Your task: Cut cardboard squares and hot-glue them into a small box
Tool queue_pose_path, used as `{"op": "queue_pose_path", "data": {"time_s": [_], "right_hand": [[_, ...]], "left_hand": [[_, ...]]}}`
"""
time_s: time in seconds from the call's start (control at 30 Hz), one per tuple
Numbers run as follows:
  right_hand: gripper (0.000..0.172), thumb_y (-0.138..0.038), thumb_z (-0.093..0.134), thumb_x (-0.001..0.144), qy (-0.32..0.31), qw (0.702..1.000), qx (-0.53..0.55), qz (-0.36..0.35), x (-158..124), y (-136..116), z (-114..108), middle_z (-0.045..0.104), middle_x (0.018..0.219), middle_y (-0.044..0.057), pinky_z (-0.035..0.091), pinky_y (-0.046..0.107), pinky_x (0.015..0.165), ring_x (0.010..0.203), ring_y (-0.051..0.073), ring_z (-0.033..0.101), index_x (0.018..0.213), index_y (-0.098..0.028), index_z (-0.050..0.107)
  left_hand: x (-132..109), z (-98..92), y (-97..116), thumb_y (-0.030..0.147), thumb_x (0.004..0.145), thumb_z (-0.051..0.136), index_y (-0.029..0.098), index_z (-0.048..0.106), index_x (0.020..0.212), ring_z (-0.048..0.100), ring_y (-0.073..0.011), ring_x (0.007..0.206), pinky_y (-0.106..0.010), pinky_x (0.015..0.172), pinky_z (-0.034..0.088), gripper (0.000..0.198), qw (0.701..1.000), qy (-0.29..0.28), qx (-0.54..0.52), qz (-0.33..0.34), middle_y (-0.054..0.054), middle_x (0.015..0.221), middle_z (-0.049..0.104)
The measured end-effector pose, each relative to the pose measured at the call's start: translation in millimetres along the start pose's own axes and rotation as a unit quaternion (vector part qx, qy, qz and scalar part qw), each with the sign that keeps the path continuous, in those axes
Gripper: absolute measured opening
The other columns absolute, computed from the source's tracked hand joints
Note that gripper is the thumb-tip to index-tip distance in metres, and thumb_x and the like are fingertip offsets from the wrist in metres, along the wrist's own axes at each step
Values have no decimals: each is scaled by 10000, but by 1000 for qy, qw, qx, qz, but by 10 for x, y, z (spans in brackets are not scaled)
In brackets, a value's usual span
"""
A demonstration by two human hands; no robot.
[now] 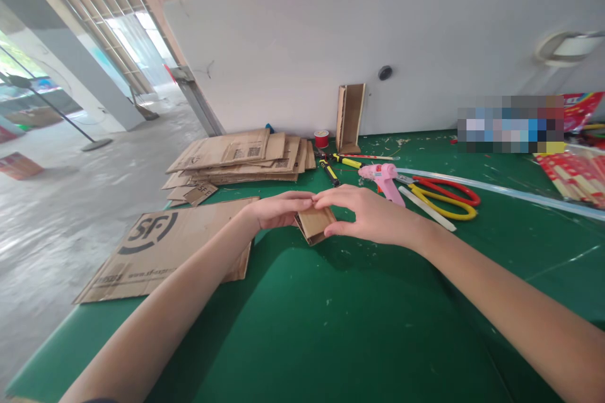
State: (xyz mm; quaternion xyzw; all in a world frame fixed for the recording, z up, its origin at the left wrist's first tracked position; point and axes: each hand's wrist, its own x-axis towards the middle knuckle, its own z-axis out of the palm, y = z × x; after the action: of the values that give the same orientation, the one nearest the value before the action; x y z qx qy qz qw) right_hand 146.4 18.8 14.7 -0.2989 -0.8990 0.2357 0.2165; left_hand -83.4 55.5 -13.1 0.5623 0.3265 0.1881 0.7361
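Note:
Both my hands meet over a small folded cardboard piece (316,225) at the middle of the green table (331,327). My left hand (278,210) presses on its left side with fingers together. My right hand (368,214) curls over its top and right side, thumb under the edge. The piece looks like a small open box shape, partly hidden by my fingers. A pink glue gun (384,177) lies just behind my right hand.
A flat printed cardboard sheet (165,252) lies at the left edge. Stacked flattened cardboard (246,154) sits behind it. Red and yellow scissors (444,195), a glue stick (425,208), utility knives (338,167), a red spool (321,138) and an upright cardboard channel (350,116) stand near the white wall.

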Motion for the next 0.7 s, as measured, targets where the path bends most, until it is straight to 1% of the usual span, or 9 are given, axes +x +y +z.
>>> {"op": "queue_pose_path", "data": {"time_s": [0.1, 0.2, 0.27, 0.33, 0.43, 0.53, 0.7], "right_hand": [[457, -437, 679, 763, -13, 1000, 3, -10, 0, 9, 22, 602, 1249, 38, 419, 397, 957, 1196, 240, 484, 1179, -262, 605], [496, -407, 719, 732, -39, 999, -1, -17, -8, 18, 40, 570, 1281, 43, 416, 393, 969, 1192, 236, 493, 1187, -259, 586], [499, -376, 727, 730, -48, 999, -5, -21, -16, 26, 45, 528, 1328, 39, 412, 382, 982, 1205, 231, 486, 1192, -264, 576], [465, -325, 712, 748, -49, 999, -4, -24, -22, 36, 49, 493, 1358, 34, 412, 367, 988, 1202, 223, 493, 1189, -271, 575], [454, -240, 674, 767, -44, 999, -2, -25, -24, 58, 55, 514, 1314, 44, 429, 355, 970, 1162, 214, 522, 1205, -270, 559], [508, -207, 641, 771, -42, 999, -9, -11, -22, 89, 63, 548, 1263, 61, 444, 366, 950, 1126, 216, 541, 1260, -260, 516], [581, -261, 659, 756, -36, 999, -10, 24, -24, 121, 77, 550, 1294, 67, 459, 396, 935, 1130, 235, 548, 1310, -264, 486]], "left_hand": [[-12, -10, 22, 385, 694, 754, 178, 600, 1172, 604, -183, 944, -255, 748, 472, 544, 999, -12, 38, -8, -96, 1140, 640], [-4, -35, 12, 338, 684, 762, 178, 583, 1196, 599, -196, 989, -276, 791, 471, 565, 998, -30, 55, -8, -94, 1155, 638], [3, -58, -2, 336, 686, 761, 179, 576, 1204, 596, -204, 1016, -291, 822, 467, 572, 997, -39, 61, -6, -94, 1164, 637], [7, -77, -6, 347, 698, 752, 183, 566, 1216, 583, -215, 1058, -309, 862, 457, 574, 996, -45, 77, 2, -95, 1188, 626], [4, -77, 19, 369, 716, 737, 190, 550, 1233, 557, -226, 1107, -323, 905, 441, 578, 990, -53, 128, 15, -91, 1214, 612], [-6, -40, 74, 374, 750, 710, 191, 547, 1232, 562, -219, 1090, -318, 898, 442, 541, 980, -50, 188, 32, -85, 1202, 616], [-35, 6, 164, 332, 796, 661, 189, 557, 1196, 570, -204, 1072, -322, 900, 443, 437, 960, -23, 270, 63, -82, 1184, 617]]}}
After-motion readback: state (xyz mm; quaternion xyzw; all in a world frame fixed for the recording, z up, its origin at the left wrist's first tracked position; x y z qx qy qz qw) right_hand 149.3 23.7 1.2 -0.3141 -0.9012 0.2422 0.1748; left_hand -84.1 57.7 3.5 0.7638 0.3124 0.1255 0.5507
